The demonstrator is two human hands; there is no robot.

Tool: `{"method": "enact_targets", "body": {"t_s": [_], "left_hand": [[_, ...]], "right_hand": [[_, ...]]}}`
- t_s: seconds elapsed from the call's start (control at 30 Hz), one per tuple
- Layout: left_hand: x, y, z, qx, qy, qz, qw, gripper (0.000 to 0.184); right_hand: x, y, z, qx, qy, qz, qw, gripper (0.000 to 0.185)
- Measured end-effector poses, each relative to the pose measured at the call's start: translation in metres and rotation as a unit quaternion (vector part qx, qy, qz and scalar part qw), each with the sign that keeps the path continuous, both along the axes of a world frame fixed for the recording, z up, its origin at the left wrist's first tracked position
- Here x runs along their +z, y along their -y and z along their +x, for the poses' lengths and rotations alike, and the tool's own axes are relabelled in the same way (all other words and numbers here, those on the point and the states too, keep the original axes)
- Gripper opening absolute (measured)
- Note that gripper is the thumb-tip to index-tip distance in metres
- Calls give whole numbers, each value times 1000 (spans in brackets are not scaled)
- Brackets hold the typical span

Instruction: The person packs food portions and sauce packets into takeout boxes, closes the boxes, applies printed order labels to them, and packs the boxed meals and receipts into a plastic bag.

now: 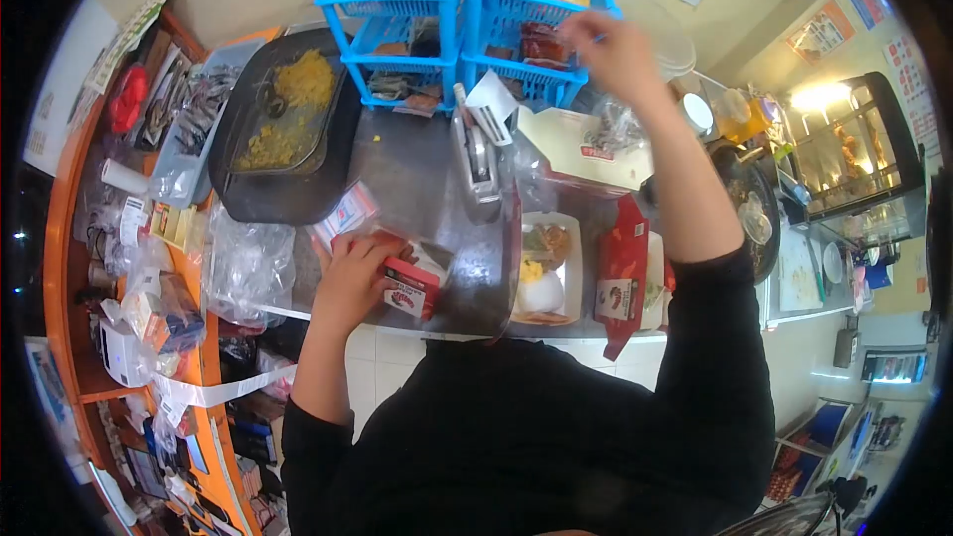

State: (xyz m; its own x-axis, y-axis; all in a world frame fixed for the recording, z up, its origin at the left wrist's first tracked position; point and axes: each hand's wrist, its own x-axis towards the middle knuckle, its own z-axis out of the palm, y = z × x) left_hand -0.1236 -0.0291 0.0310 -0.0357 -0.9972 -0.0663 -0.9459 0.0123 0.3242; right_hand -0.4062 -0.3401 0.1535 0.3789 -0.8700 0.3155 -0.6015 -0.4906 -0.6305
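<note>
My left hand (354, 276) is closed on a small red carton (410, 290) with a white printed label, near the table's front edge. A pink-and-white printed packet (349, 213) lies just beyond those fingers. Raised at the upper right, my right hand (613, 55) has its fingers bent together beside a blue basket rack (462, 10). Whatever is between these fingertips is too small to make out. Dark red sachets (544, 45) fill the rack's lower right basket next to that hand. An open food box (546, 268) with rice, yellow pieces and brown food stands between my arms.
A stapler (476, 154) lies in the table's middle, beside a cream printed carton (586, 149). Another red food box (622, 278) stands under my right arm. A black tray (233, 164) with yellow food is at left, near clear plastic bags (250, 263). A lit display case (854, 144) stands far right.
</note>
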Motion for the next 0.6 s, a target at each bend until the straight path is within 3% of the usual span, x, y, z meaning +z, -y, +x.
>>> {"method": "enact_targets", "body": {"t_s": [0.07,0.13,0.23,0.33,0.37,0.4,0.47,0.5,0.57,0.6], "left_hand": [[3,-10,4,-4,9,-45,999,49],[10,-15,8,-10,-27,-40,999,52],[9,-13,13,-9,-80,-71,994,59],[10,-7,25,9,-150,-164,975,72],[10,-5,28,18,-177,-197,964,77],[16,-1,31,7,-210,-227,951,79],[39,7,33,-16,-275,-279,920,84],[52,3,27,-44,-415,-227,880,77],[76,-2,18,-92,-664,-120,732,64],[81,-6,21,-73,-671,-83,733,57]], "right_hand": [[-39,-22,40,93,-149,36,984,30],[-74,-31,69,23,-337,40,941,35],[-114,-14,80,28,-384,54,921,46],[-90,-21,94,149,-310,98,934,47],[-65,-36,102,212,-243,200,925,39],[-46,-55,107,271,-146,301,903,31],[2,-99,121,425,-117,394,806,32],[16,-118,124,453,-102,421,779,34],[43,-145,137,462,-126,306,823,34],[48,-153,141,435,-115,264,853,33]]}}
